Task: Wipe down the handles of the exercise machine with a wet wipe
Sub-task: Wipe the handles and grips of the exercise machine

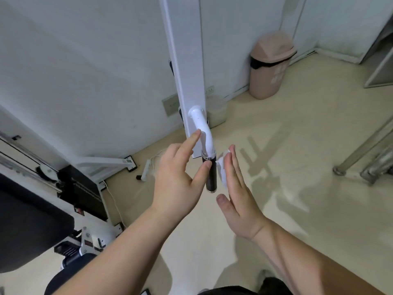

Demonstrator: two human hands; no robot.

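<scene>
The handle (210, 177), a short black grip hanging from a curved white tube (203, 133), sits between the two hands. The left hand (178, 182) is spread, fingers straight: its forefinger tip touches the tube above, its thumb tip rests on the upper grip. The right hand (238, 196) is flat, fingers straight and together, thumb held apart below the grip's end. The wipe (222, 169) lies against the inner side of the right fingers, facing the grip; it seems just short of touching, though the gap is hard to judge. Beyond the left fingertips rises the white post (187, 60). Far beyond the right hand stands a pink bin (270, 64).
</scene>
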